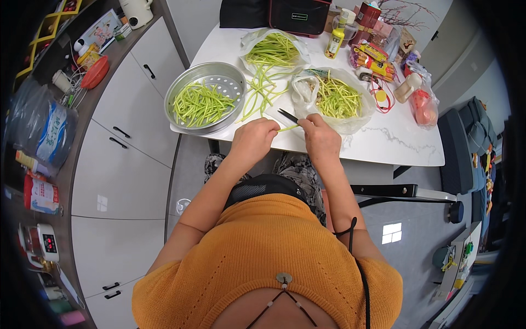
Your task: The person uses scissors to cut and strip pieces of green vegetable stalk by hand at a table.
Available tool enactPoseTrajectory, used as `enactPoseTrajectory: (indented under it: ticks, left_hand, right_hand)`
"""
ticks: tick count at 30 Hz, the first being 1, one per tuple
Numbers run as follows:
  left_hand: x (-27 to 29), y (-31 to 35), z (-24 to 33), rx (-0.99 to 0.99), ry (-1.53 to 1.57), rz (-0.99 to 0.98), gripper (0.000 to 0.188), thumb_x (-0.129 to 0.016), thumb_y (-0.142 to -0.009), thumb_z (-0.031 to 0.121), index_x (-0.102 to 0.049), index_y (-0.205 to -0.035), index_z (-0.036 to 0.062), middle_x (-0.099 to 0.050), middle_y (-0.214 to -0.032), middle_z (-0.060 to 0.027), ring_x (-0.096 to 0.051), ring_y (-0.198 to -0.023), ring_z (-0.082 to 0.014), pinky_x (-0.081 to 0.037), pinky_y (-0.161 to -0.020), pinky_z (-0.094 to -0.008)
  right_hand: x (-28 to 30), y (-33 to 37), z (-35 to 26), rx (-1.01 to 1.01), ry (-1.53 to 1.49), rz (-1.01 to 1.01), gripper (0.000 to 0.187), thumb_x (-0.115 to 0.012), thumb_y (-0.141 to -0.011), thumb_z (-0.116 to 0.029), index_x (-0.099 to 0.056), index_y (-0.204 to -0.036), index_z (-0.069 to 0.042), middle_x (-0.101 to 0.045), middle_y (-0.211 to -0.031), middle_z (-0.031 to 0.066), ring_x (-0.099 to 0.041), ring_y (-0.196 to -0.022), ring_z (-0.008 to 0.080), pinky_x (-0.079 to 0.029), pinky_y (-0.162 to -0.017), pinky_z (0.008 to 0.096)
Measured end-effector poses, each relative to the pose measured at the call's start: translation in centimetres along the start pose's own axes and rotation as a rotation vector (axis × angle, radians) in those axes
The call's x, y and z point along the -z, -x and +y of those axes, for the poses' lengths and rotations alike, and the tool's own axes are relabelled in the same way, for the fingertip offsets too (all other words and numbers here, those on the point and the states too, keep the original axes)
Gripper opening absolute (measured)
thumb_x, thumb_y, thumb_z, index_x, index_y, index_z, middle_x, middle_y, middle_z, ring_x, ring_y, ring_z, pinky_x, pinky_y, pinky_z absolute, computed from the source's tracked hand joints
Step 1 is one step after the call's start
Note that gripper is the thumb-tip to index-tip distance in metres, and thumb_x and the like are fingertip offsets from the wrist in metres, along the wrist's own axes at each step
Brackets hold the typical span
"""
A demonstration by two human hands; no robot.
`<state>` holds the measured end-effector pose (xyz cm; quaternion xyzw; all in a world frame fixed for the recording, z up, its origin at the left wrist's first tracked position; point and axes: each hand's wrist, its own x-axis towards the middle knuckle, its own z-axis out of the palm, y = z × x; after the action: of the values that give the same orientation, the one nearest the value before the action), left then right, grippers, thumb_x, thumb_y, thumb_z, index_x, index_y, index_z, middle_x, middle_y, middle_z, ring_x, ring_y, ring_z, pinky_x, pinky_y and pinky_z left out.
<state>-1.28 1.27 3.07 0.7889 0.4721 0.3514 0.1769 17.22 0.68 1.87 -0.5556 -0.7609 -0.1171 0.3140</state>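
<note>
Near the table's front edge, my left hand (255,140) is closed on a green garlic scape (287,129), which stretches across to my right hand (319,138). My right hand is closed around a small cutting tool with a dark pointed blade (287,115); its handle is hidden by my fingers, so scissors or knife I cannot tell. Left of my hands, a metal colander (234,88) holds short cut scapes (201,104). Long scapes (272,50) fill a plastic bag behind, and some lie loose (260,93) on the table. A second plastic bag (307,101) holds pale and green pieces (337,98).
On the white table (405,142), a yellow bottle (335,41), snack packets (378,60), a cup (408,88) and a bag of red fruit (424,107) crowd the right. A black bag (298,16) stands behind. Grey cabinets (123,164) flank the left.
</note>
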Motion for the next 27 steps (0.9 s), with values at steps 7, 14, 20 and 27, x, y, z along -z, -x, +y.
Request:
enactPoseTrajectory:
  ticks: [7, 14, 20, 27]
  left_hand:
    - [1.5, -0.6, -1.1, 0.141, 0.256, -0.11, 0.013, -0.06, -0.078, 0.009, -0.066, -0.087, 0.002, -0.064, -0.078, -0.0077, -0.057, -0.068, -0.0157, -0.045, -0.066, -0.0268]
    - [0.1, -0.2, -1.8, 0.234, 0.641, -0.257, 0.015, -0.058, -0.082, 0.008, -0.064, -0.091, -0.0022, -0.063, -0.079, -0.0023, -0.055, -0.073, -0.0066, -0.043, -0.068, -0.0208]
    - [-1.5, 0.7, 0.4, 0.248, 0.691, -0.28, 0.013, -0.057, -0.084, 0.009, -0.062, -0.088, -0.0012, -0.06, -0.072, 0.0011, -0.048, -0.057, -0.0023, -0.039, -0.051, -0.0166]
    - [-3.2, 0.9, 0.4, 0.308, 0.763, -0.243, 0.014, -0.055, -0.086, 0.01, -0.061, -0.093, -0.001, -0.062, -0.076, -0.0021, -0.049, -0.055, -0.0035, -0.041, -0.047, -0.0178]
  right_hand:
    - [-0.2, 0.0, 1.1, 0.078, -0.403, -0.159, 0.008, -0.066, -0.072, -0.009, -0.066, -0.079, -0.007, -0.059, -0.078, 0.0029, -0.058, -0.065, 0.0192, -0.046, -0.055, 0.0299]
    - [-0.2, 0.1, 1.4, -0.324, -1.117, -0.126, 0.006, -0.065, -0.078, -0.003, -0.064, -0.083, 0.0, -0.056, -0.075, 0.0012, -0.049, -0.058, 0.0048, -0.039, -0.05, 0.0203]
    - [-1.1, 0.9, 0.5, -0.451, -1.327, 0.026, 0.008, -0.063, -0.082, -0.006, -0.061, -0.084, 0.001, -0.054, -0.066, -0.0003, -0.044, -0.048, 0.0035, -0.034, -0.042, 0.0168]
    - [-0.4, 0.4, -0.7, -0.586, -1.595, 0.052, 0.009, -0.063, -0.083, -0.007, -0.061, -0.085, 0.001, -0.053, -0.062, -0.0002, -0.044, -0.049, 0.0033, -0.034, -0.043, 0.0177]
